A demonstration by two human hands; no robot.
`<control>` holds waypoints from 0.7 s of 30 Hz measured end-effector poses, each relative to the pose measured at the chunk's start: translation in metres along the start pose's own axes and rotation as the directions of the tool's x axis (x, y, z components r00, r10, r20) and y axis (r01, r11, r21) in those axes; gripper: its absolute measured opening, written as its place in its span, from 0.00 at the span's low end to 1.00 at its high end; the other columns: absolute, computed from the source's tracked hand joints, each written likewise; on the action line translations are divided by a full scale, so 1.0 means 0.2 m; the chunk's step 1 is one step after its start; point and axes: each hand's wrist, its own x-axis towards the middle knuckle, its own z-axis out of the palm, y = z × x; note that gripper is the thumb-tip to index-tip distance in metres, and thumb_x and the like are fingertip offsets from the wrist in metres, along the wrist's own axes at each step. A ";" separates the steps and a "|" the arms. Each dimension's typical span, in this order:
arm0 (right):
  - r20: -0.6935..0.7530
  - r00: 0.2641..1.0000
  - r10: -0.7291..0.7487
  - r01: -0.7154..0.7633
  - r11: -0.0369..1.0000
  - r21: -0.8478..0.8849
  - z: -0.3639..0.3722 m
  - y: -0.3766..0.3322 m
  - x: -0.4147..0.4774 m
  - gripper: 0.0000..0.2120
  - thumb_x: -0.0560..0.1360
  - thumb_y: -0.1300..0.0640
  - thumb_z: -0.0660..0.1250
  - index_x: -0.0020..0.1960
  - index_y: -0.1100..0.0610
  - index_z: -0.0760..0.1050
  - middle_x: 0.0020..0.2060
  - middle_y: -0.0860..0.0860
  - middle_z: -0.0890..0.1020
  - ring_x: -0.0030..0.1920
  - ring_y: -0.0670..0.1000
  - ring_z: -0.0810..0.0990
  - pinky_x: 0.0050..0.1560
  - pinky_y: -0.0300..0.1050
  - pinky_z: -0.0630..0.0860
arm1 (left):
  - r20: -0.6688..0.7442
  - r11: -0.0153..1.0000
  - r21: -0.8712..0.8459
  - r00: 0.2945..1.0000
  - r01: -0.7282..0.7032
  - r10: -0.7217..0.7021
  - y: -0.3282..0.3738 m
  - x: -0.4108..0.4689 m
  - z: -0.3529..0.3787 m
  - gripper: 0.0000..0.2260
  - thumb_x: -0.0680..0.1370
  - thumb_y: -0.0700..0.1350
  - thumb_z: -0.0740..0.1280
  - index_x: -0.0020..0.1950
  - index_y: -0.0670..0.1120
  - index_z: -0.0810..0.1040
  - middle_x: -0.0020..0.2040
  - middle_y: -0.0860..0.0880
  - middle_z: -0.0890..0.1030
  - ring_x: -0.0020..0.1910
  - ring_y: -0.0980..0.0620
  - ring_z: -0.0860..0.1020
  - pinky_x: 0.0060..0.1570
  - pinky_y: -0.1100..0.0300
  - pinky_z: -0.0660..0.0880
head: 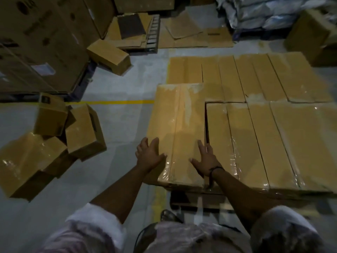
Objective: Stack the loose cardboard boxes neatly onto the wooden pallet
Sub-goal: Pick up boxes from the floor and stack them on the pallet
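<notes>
A long taped cardboard box (179, 125) lies on the left end of the stack, raised above the row of boxes (273, 139) beside it. My left hand (148, 155) lies against the box's left edge with straight fingers. My right hand (205, 160) rests flat on its top near the right edge. A further row of boxes (251, 77) lies behind. A bit of the wooden pallet (197, 199) shows under the stack's near edge. Several loose boxes (54, 136) lie tumbled on the floor to the left, and one loose box (109, 56) sits farther back.
Tall stacked cartons (42, 42) stand at the far left. Flattened cardboard sheets (191, 33) cover the floor at the back. Wrapped sacks (264, 11) fill the back right, with a carton (313, 35) beside them. A yellow line (109, 102) crosses the grey floor.
</notes>
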 end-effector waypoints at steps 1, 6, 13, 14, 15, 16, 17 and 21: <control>-0.035 0.999 0.006 -0.006 1.000 0.013 0.03 0.00 -0.03 0.41 0.81 0.43 0.65 0.82 0.42 0.41 0.82 0.57 0.45 0.75 0.63 0.66 0.71 0.55 0.69 | -0.004 1.000 -0.008 1.000 -0.008 0.008 -0.05 -0.05 0.02 0.39 0.73 0.63 0.73 0.80 0.60 0.59 0.81 0.44 0.49 0.77 0.35 0.54 0.74 0.37 0.57; -0.016 0.998 0.061 -0.060 0.998 0.018 0.11 0.06 -0.18 0.40 0.81 0.44 0.65 0.82 0.43 0.41 0.81 0.60 0.46 0.74 0.64 0.67 0.71 0.54 0.68 | 0.046 0.983 -0.184 0.999 -0.012 0.021 -0.21 -0.30 0.09 0.42 0.74 0.58 0.75 0.82 0.55 0.57 0.80 0.40 0.57 0.74 0.37 0.67 0.70 0.45 0.70; 0.076 0.997 -0.002 0.003 1.000 -0.023 0.19 0.12 -0.40 0.54 0.71 0.42 0.77 0.83 0.45 0.43 0.79 0.63 0.51 0.74 0.65 0.66 0.71 0.54 0.69 | -0.005 0.981 -0.188 0.999 -0.054 0.054 -0.17 -0.51 0.14 0.37 0.75 0.46 0.77 0.81 0.48 0.64 0.73 0.38 0.68 0.72 0.39 0.70 0.65 0.53 0.70; 0.051 0.999 -0.005 0.006 1.000 -0.029 0.19 0.12 -0.41 0.52 0.72 0.44 0.77 0.83 0.45 0.45 0.79 0.63 0.53 0.74 0.65 0.66 0.71 0.54 0.69 | -0.006 0.980 -0.193 0.999 -0.054 0.053 -0.15 -0.53 0.14 0.36 0.75 0.44 0.76 0.81 0.48 0.64 0.73 0.39 0.68 0.71 0.39 0.70 0.65 0.53 0.70; 0.017 1.000 -0.011 0.012 0.999 -0.037 0.19 0.13 -0.41 0.49 0.73 0.46 0.76 0.83 0.45 0.48 0.78 0.63 0.54 0.74 0.65 0.65 0.72 0.55 0.68 | -0.018 0.978 -0.197 0.998 -0.067 0.064 -0.13 -0.54 0.14 0.36 0.75 0.43 0.76 0.81 0.49 0.64 0.73 0.39 0.68 0.71 0.39 0.70 0.65 0.54 0.70; -0.017 1.000 -0.021 0.021 0.999 -0.048 0.17 0.13 -0.40 0.46 0.74 0.47 0.76 0.82 0.46 0.51 0.77 0.63 0.57 0.73 0.65 0.65 0.72 0.55 0.67 | -0.027 0.979 -0.192 0.997 -0.075 0.071 -0.12 -0.54 0.14 0.36 0.76 0.42 0.76 0.80 0.48 0.65 0.73 0.39 0.68 0.72 0.39 0.70 0.66 0.55 0.69; -0.049 0.998 -0.032 0.029 0.997 -0.066 0.15 0.14 -0.39 0.43 0.75 0.49 0.75 0.82 0.47 0.53 0.75 0.63 0.60 0.72 0.65 0.66 0.72 0.56 0.67 | -0.037 0.978 -0.187 0.996 -0.091 0.085 -0.11 -0.54 0.14 0.35 0.76 0.41 0.76 0.80 0.48 0.65 0.74 0.39 0.69 0.72 0.40 0.70 0.66 0.55 0.69; -0.132 0.990 -0.045 0.026 0.990 -0.141 0.03 0.15 -0.36 0.36 0.77 0.53 0.73 0.79 0.49 0.60 0.69 0.63 0.69 0.67 0.64 0.71 0.69 0.56 0.70 | -0.034 0.977 -0.168 0.991 -0.130 0.126 -0.09 -0.50 0.11 0.33 0.78 0.39 0.73 0.81 0.48 0.65 0.79 0.42 0.66 0.77 0.41 0.66 0.71 0.54 0.66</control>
